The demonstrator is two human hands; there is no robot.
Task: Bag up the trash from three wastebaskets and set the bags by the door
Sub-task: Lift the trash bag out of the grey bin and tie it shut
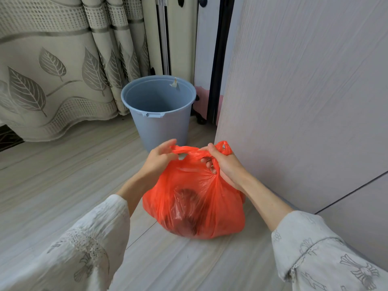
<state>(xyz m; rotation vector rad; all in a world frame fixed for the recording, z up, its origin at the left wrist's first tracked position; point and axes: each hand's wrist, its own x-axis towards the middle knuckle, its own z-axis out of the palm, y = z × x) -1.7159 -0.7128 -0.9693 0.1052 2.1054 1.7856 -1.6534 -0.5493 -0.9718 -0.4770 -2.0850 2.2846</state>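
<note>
Both hands clamp the orange trash bag's (195, 198) handles at centre frame: left hand (159, 162) and right hand (222, 164) level, handles stretched sideways between them.

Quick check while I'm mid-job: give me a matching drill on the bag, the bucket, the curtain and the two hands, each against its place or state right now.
Things:
1. orange bag
2. blue wastebasket
3. leaf-patterned curtain
4. left hand and right hand

States:
A. hangs at the left, down to the floor
B. gripping the handles at the bag's top
C. stands unlined, apparently empty, behind the bag
D. sits full on the floor, beside the white panel

Pairs: 1-D, 2-C, 3-A, 4-B
</note>
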